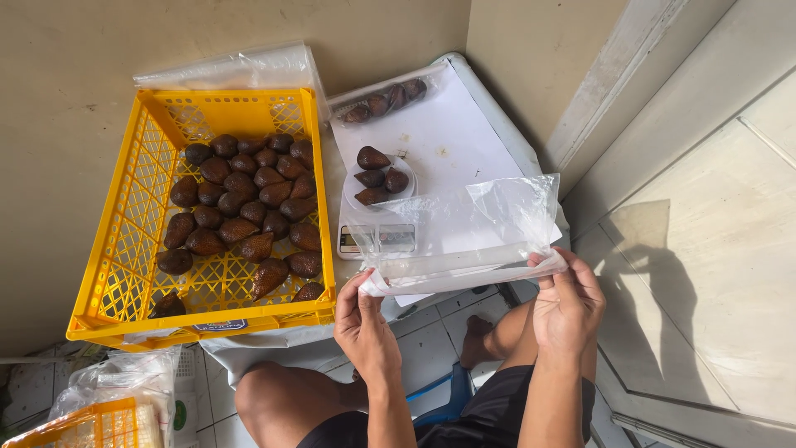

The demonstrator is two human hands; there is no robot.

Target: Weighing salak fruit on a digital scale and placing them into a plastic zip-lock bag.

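Yellow crate (124,241) sat at the person's left w/ brown scaly fruit (240,207) spread over its floor, approx. half full. White table (452,133) beside it carried a small scale (377,224) w/ four fruits in its dish, plus a filled bag (385,101) lying at the far edge. Clear bag (464,232) was held stretched above the scale, near the table's front edge. Left hand (365,328) pinched its left corner, right hand (568,303) pinched the right, both thumb-to-finger on the plastic. Step looked like opening an empty bag. Next move prob. called for parting the mouth layers w/o tearing.
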